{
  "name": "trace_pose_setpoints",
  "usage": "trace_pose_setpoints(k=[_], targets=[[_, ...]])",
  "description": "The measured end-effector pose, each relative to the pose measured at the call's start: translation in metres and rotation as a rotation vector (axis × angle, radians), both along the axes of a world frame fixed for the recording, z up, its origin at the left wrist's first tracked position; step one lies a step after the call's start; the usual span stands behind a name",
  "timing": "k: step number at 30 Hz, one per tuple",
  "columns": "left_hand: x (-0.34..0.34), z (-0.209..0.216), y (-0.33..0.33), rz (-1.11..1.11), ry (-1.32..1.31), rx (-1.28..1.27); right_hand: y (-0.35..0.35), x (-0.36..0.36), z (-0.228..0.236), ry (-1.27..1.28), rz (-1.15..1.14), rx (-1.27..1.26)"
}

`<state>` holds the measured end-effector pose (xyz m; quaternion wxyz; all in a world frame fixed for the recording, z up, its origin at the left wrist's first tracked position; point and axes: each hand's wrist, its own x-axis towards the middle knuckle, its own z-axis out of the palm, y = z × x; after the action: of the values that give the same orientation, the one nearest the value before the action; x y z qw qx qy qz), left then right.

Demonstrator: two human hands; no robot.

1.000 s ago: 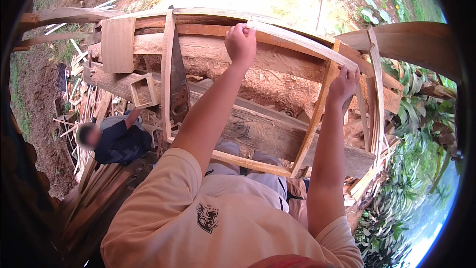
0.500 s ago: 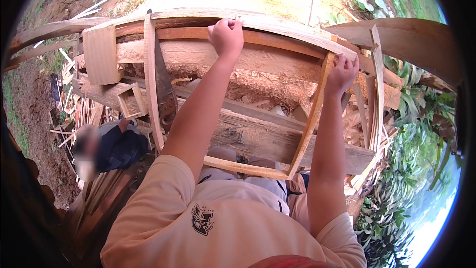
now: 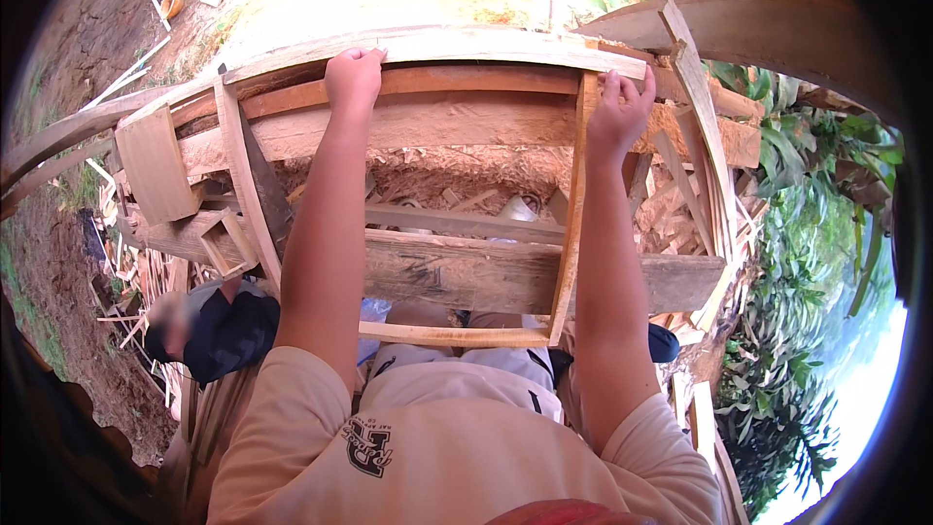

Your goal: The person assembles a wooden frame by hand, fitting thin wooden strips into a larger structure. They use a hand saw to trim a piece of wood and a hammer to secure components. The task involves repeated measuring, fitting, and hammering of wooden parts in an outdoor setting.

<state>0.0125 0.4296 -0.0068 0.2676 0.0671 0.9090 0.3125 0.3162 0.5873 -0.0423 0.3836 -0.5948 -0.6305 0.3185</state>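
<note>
A pale wooden strip [image 3: 486, 46] runs across the far side of a rectangular wooden frame in front of me. My left hand [image 3: 353, 78] is closed at its near edge, left of the middle, thumb and forefinger pinched against the wood. At the strip's right end my right hand [image 3: 620, 117] grips with thumb and curled fingers, its outer fingers partly lifted. The right upright [image 3: 571, 214] meets the strip just left of that hand. The left upright [image 3: 245, 180] stands beyond my left forearm, and the bottom bar [image 3: 457, 334] lies near my lap.
Thick planks [image 3: 457, 267] cross beneath the frame. A dark saw blade [image 3: 262, 160] rests behind the left upright. Left of it are a wooden block [image 3: 157, 163] and a small box frame [image 3: 229, 243]. Another person [image 3: 228, 326] sits low at left. Shavings and offcuts surround the bench.
The frame, strip and both hands appear further left in view, as the view has shifted. My right hand's outer fingers have loosened slightly; both hands remain at the strip.
</note>
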Motion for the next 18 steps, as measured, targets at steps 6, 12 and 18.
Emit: trace_pose_setpoints(k=[6, 12, 18], targets=[[-0.007, -0.012, -0.006, -0.014, 0.02, 0.039, -0.001, -0.005, 0.012, 0.04, 0.015, -0.089], [-0.002, -0.011, -0.003, -0.006, 0.032, 0.03, -0.001, -0.002, 0.011, 0.045, 0.024, -0.101], [0.001, -0.004, -0.004, 0.009, 0.027, 0.006, -0.017, -0.009, 0.017, -0.367, 0.158, 0.387]])
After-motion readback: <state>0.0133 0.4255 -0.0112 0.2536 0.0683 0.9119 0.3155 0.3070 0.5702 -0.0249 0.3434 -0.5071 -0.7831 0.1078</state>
